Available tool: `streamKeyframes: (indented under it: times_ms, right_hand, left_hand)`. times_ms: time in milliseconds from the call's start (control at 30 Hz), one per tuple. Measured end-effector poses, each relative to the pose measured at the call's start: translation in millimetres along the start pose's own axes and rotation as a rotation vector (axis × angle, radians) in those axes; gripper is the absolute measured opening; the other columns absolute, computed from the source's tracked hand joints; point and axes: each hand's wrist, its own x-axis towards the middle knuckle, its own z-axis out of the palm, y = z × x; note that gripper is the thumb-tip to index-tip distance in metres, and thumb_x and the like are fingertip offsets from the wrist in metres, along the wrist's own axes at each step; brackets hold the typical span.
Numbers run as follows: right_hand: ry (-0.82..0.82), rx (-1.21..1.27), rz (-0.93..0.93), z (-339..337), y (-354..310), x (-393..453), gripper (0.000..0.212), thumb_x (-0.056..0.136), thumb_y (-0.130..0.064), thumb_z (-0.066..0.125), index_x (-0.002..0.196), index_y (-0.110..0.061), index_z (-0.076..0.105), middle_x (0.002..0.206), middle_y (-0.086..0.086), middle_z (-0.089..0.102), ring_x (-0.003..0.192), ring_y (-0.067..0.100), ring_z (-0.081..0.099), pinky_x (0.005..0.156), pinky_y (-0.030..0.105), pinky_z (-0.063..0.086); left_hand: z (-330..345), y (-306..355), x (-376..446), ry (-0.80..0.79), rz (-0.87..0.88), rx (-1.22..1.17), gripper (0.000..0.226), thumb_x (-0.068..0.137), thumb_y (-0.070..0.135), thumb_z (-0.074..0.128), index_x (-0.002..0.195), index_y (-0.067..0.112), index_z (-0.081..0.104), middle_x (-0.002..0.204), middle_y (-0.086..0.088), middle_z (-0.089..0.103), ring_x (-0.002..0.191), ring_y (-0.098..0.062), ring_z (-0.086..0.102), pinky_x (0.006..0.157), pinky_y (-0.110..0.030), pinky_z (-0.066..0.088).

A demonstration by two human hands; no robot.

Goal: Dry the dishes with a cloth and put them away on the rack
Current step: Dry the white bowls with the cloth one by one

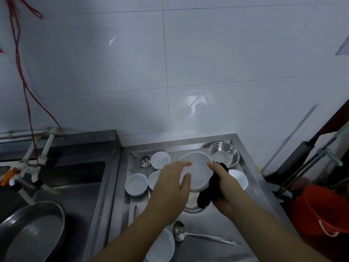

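Observation:
My left hand point(171, 188) grips the left rim of a white plate point(198, 169), held above the steel draining counter point(217, 222). At the plate's right edge my right hand point(223, 188) clutches a black cloth point(212, 191) that touches the rim and hangs below it. Several small white bowls lie around: one point(160, 160) at the back, one point(136, 184) on the left, one point(238, 178) behind my right hand, one point(163, 246) near the front. No rack is in view.
A steel bowl point(224, 153) stands at the back right. A steel ladle point(196, 236) lies near the front, a spoon point(145, 161) at the back. The sink point(62, 178) with taps point(35, 163) and a large metal pan point(32, 231) is left. A red bucket point(321, 208) stands right.

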Motion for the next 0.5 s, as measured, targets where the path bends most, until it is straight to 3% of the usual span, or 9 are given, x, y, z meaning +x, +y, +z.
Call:
streamKeyframes:
  times_ms: [67,133,200,267,333,500]
  right_hand:
    - [0.038,-0.008,0.005,-8.2,-2.3,1.5,0.048,0.09,-0.032,0.075,0.127,-0.002,0.065,0.093,0.023,0.067,0.064,0.034,0.066,0.066,0.038,0.054]
    - [0.045,-0.004,0.015,-17.9,-5.3,4.2,0.051,0.091,-0.034,0.074,0.13,-0.003,0.064,0.087,0.021,0.063,0.056,0.03,0.064,0.059,0.034,0.053]
    - [0.014,-0.004,0.026,-28.0,-8.5,5.9,0.053,0.092,-0.035,0.072,0.133,-0.002,0.062,0.086,0.022,0.062,0.05,0.032,0.064,0.051,0.034,0.051]
    - [-0.047,-0.025,0.039,-39.5,-12.4,7.2,0.057,0.093,-0.038,0.069,0.135,-0.001,0.058,0.08,0.026,0.061,0.046,0.037,0.059,0.048,0.036,0.048]
    - [-0.091,-0.04,0.051,-53.4,-16.4,9.8,0.059,0.093,-0.041,0.068,0.135,-0.001,0.057,0.074,0.028,0.06,0.044,0.038,0.053,0.048,0.037,0.044]
    - [-0.076,-0.017,0.074,-93.3,-32.8,23.4,0.052,0.094,-0.039,0.07,0.133,-0.004,0.063,0.077,0.026,0.064,0.045,0.038,0.057,0.053,0.037,0.049]
  left_hand:
    - [5.6,-8.7,6.2,0.046,-0.154,-0.102,0.035,0.106,0.037,0.051,0.141,0.043,0.051,0.123,0.034,0.052,0.119,0.005,0.052,0.094,-0.015,0.042]
    - [12.5,-14.0,13.3,-0.049,-0.347,-0.255,0.034,0.108,0.035,0.052,0.142,0.036,0.055,0.124,0.021,0.063,0.111,-0.002,0.062,0.09,-0.024,0.052]
    - [24.1,-15.8,16.4,-0.122,-0.511,-0.482,0.03,0.109,0.028,0.051,0.135,0.026,0.065,0.115,0.005,0.076,0.102,-0.014,0.072,0.09,-0.035,0.062]
    - [36.2,-12.6,18.8,-0.116,-0.651,-0.773,0.024,0.109,0.018,0.053,0.125,0.017,0.07,0.101,-0.002,0.081,0.094,-0.019,0.079,0.08,-0.033,0.065]
    - [46.2,-9.4,22.0,-0.099,-0.726,-0.929,0.019,0.108,0.012,0.055,0.116,0.016,0.072,0.095,-0.003,0.082,0.087,-0.019,0.08,0.073,-0.031,0.064]
    - [77.5,1.5,38.1,-0.112,-0.738,-0.929,0.021,0.107,0.01,0.057,0.118,0.016,0.074,0.108,-0.012,0.081,0.096,-0.028,0.08,0.078,-0.035,0.064]
